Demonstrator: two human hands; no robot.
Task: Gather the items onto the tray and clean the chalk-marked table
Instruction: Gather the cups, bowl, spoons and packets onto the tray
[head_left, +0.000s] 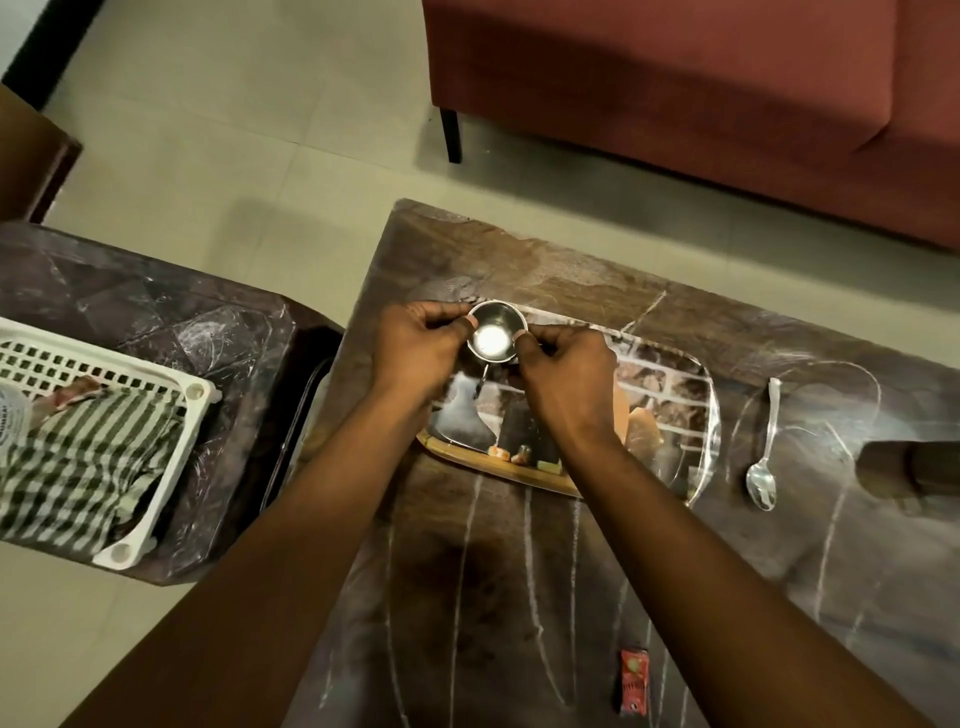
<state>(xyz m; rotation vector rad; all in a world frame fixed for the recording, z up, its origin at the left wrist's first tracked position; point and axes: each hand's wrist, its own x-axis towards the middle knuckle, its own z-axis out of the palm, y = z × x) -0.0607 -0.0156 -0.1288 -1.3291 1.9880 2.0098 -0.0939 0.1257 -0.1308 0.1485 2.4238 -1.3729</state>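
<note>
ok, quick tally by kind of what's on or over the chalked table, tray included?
tray: 1
steel cup: 1, pinched by left hand and right hand
spoon: 1
red sachet: 1
dark object at right edge, too blurred to name: 1
total: 5
Bits on tray unclear, not counted.

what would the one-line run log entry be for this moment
phase: gathering | left hand, right hand: pinch steel cup rim at tray far edge | off tray: spoon, red sachet | chalk marks: unwiped
</note>
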